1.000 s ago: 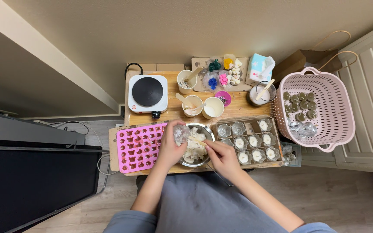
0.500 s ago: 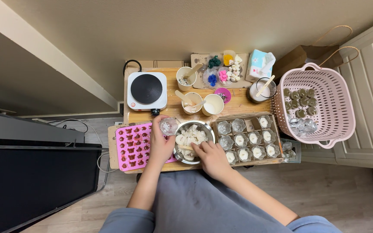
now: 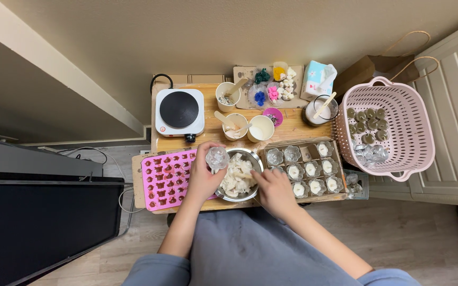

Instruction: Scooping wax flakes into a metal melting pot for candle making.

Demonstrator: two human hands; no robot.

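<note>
The left hand [image 3: 203, 177] was closed around a small clear glass cup [image 3: 217, 157], holding it just above the counter [image 3: 298, 127] at the 10 o'clock edge of a metal bowl [image 3: 238, 175]. The bowl sat at the near middle of the counter and held a heap of white wax-like chunks [image 3: 235, 180]. The right hand [image 3: 274, 190] lay at the bowl's 3 o'clock rim with its fingers curled narrowly into the white chunks; whether they gripped a piece could not be told.

At 9 o'clock from the bowl lay a pink silicone mould [image 3: 166, 179], partly under the left hand. At 3 o'clock stood a cardboard tray [image 3: 306, 164] of small glass cups, several filled white. Farther at 3 o'clock, past the counter's edge, was a pink plastic basket [image 3: 398, 130] with more small cups. At 11 o'clock from the bowl stood a white hot plate [image 3: 179, 111], and at 12 o'clock two paper cups [image 3: 249, 127] with wooden sticks.
</note>
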